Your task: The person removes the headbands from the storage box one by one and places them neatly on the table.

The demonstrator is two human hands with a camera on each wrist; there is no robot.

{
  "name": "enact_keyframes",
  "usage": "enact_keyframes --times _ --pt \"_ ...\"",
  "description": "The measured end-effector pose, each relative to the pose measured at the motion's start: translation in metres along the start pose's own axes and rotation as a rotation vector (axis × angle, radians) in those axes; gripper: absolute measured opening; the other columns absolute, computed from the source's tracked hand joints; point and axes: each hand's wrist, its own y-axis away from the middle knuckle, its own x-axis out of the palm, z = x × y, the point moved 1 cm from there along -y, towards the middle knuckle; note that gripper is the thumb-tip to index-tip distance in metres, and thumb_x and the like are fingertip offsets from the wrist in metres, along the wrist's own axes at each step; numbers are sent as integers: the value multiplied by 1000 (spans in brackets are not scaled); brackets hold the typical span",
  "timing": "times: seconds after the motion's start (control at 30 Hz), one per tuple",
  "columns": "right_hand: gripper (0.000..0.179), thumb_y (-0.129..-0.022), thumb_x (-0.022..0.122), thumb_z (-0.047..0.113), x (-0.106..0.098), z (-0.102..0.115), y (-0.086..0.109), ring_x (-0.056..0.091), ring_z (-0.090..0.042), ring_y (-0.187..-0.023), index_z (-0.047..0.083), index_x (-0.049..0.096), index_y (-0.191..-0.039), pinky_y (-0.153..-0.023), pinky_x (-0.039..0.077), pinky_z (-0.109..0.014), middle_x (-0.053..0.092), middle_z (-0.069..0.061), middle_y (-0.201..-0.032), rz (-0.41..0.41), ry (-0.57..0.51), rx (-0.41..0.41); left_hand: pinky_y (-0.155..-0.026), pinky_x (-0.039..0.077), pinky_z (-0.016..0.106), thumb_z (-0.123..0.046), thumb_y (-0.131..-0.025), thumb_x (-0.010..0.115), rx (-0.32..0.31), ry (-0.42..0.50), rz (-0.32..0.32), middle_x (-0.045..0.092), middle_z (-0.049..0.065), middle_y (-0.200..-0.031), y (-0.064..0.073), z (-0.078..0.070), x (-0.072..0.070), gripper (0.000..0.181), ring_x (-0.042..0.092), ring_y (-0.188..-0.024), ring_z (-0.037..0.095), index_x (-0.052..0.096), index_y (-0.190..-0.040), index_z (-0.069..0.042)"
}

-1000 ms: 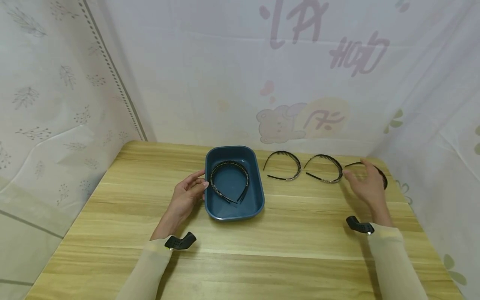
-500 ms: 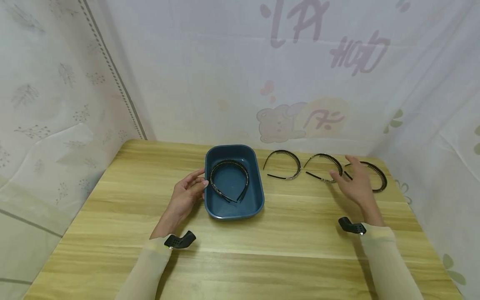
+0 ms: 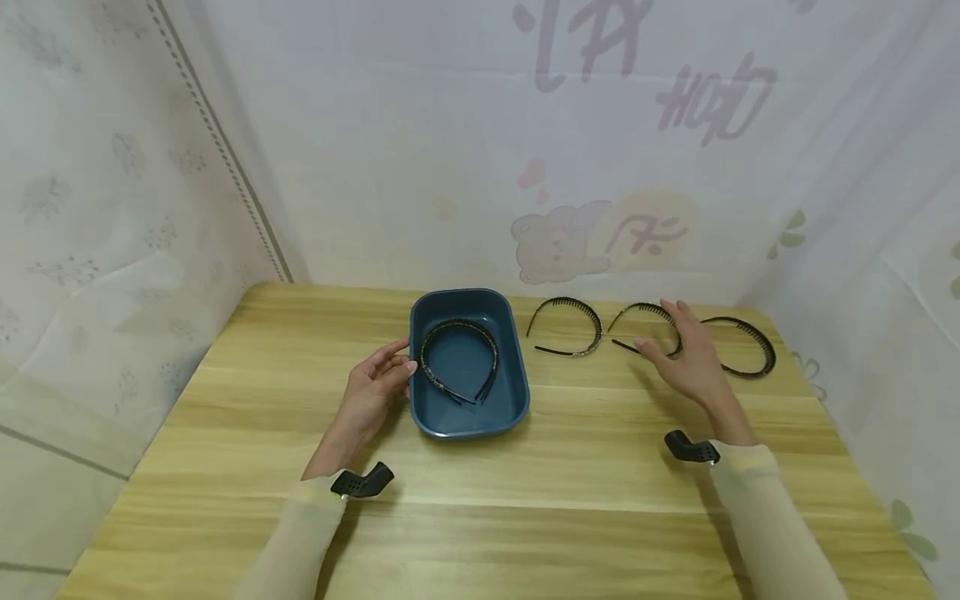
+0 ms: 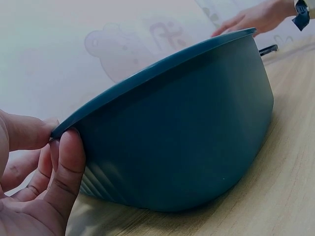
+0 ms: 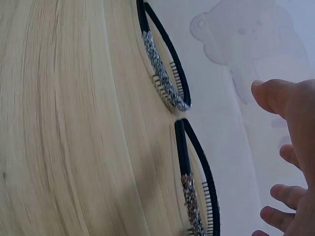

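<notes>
My left hand (image 3: 367, 396) pinches the left rim of a dark blue plastic tub (image 3: 435, 423); in the left wrist view its thumb is over the lip and the fingers below. Inside the tub lie black headbands (image 3: 427, 343) with glitter, nested so that their number is unclear. Over the middle toothed headband (image 3: 617, 317) on the table hovers my right hand (image 3: 693, 362), fingers spread and holding nothing, hiding part of that headband. The right wrist view shows this hand (image 5: 302, 147) apart from the headbands, whose sides carry sparkly trim (image 5: 192, 201).
Another toothed headband (image 3: 598, 321) lies between the tub and the middle one. A further headband (image 3: 767, 346) is at the right, near the table's back corner. The wooden table (image 3: 465, 525) meets patterned cloth (image 3: 420, 167) behind and at both sides.
My right hand has moved left, from over the rightmost headband to over the middle one, uncovering most of the rightmost. The left hand and tub stay put.
</notes>
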Motion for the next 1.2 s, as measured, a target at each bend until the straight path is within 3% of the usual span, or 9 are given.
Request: enact_keyframes --times 0.67,1.2 --pt "85 -97 71 33 29 40 -12 5 -44 -159 23 20 -165 -115 13 -80 5 -12 -173 93 -67 -102 -67 54 20 -3 -101 61 15 -16 8 65 -5 -100 -1 1 -2 55 60 -78 8 44 -154 -5" --pt "89 -94 72 45 53 75 -27 13 -41 -158 25 22 -165 -121 17 -73 11 -10 -173 147 -33 -187 -66 54 20 -1 -101 61 9 -3 -7 64 -7 -97 -2 2 -1 55 61 -78 7 43 -153 -4"
